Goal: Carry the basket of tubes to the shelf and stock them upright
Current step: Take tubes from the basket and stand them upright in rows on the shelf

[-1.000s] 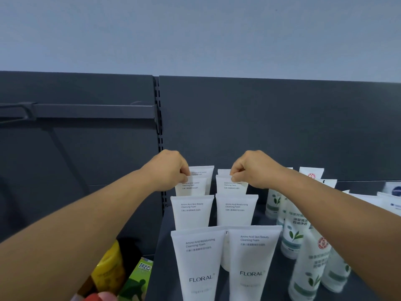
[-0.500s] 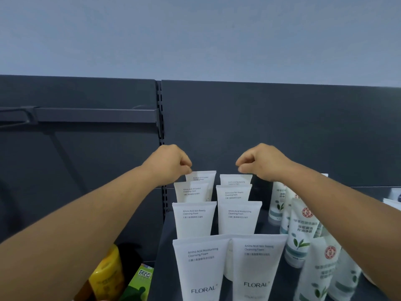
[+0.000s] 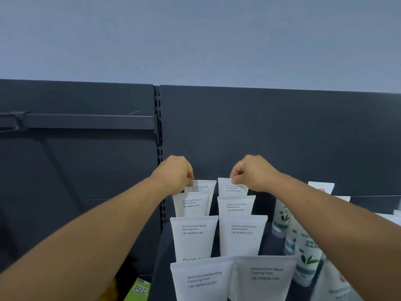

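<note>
**A:** Going left to right: there's a green box [image 3: 138, 290] down in the bottom corner on the next bay, nothing to do with your job. Then your left hand [image 3: 174, 173], fingers curled and pinching the top seam of the rearmost left tube [image 3: 204, 186].

**B:** And the right side?

**A:** Same deal. Your right hand [image 3: 251, 171] pinches the crimped top of the rearmost right tube [image 3: 232, 186]. You're holding both by the flat end, I'd guess because that keeps the cap down, so each one stands straight against the back panel [image 3: 271, 137].

**B:** Where are the rest?

**A:** Two neat columns of white tubes [image 3: 240, 234] upright on the shelf [image 3: 161, 257], running toward you. Further right, the green leaf tubes [image 3: 307, 260] are someone else's row. Can't see the basket anywhere in shot.
</note>
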{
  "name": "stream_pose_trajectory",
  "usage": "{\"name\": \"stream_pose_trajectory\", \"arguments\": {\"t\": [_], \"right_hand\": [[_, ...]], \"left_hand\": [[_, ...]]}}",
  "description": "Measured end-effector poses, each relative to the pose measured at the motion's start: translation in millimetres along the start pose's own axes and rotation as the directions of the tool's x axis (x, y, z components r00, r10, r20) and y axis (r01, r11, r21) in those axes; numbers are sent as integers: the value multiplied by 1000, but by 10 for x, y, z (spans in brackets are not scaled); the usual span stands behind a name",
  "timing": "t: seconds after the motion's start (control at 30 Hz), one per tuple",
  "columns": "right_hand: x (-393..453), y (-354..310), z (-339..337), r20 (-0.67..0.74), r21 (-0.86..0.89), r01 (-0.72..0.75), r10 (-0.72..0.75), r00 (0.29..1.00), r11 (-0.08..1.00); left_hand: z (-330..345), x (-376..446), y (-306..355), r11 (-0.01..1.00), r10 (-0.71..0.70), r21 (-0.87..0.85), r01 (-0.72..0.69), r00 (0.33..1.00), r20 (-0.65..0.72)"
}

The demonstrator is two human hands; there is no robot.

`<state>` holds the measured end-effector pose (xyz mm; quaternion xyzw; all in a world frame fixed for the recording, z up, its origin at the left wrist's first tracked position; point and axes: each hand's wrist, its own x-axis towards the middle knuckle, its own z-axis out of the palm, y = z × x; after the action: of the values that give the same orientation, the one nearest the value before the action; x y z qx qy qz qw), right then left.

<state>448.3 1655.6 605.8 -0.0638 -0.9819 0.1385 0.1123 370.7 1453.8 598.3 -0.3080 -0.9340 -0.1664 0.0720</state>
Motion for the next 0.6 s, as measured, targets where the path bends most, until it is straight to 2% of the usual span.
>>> {"name": "stream_pose_trajectory", "arguments": {"t": [0.17,0.33,0.6], "right_hand": [[41,2,4,-40,15,-1,2,999,1000],[103,-21,14,-18,4,-12,12,1000,1000],[125,-21,112,3,2,-1,1,1000,1000]], "left_hand": [[1,-10,-84,999,-33,1,33,998,-51],[6,-16,-125,998,-46,-40,43,995,-93],[54,2,-162,997,-45,-66,41,997,-68]]}}
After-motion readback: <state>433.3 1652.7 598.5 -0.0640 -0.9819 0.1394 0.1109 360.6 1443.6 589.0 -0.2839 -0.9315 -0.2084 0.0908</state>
